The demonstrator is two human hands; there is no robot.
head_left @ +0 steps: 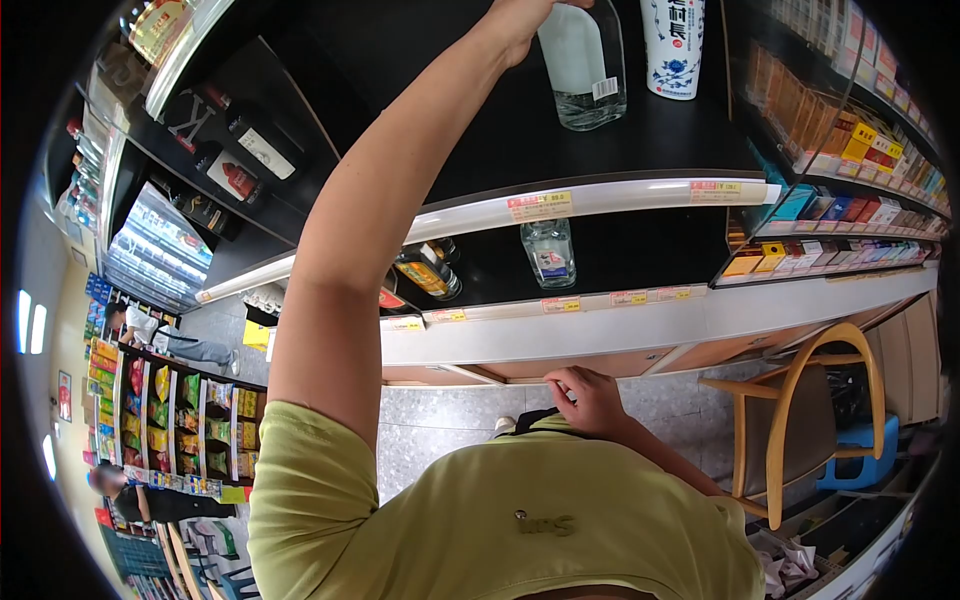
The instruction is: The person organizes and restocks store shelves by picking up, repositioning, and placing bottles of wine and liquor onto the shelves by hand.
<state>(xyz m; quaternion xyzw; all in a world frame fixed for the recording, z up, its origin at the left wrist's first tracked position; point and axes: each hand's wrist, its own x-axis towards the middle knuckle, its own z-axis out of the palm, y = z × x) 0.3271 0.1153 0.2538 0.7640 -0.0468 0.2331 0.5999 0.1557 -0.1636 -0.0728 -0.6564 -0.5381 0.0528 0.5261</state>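
Note:
At the top edge, my left hand [522, 25] is closed on the upper part of a clear glass bottle [590, 80] with a pale label and a barcode; its fingertips are partly out of view. The bottle is over a black shelf [690, 145]. A white bottle [673, 50] with blue patterns and red marks stands to its right. Low in front of my body, my right hand [588, 400] has curled fingers, and nothing shows in it.
Below the price-tag rail [600, 197], a small clear bottle [548, 253] and a dark bottle [430, 272] stand on a lower shelf. Boxed goods [868, 150] line the right shelves. A wooden chair [778, 430] is at right. Two people [160, 335] are by the snack racks [175, 415].

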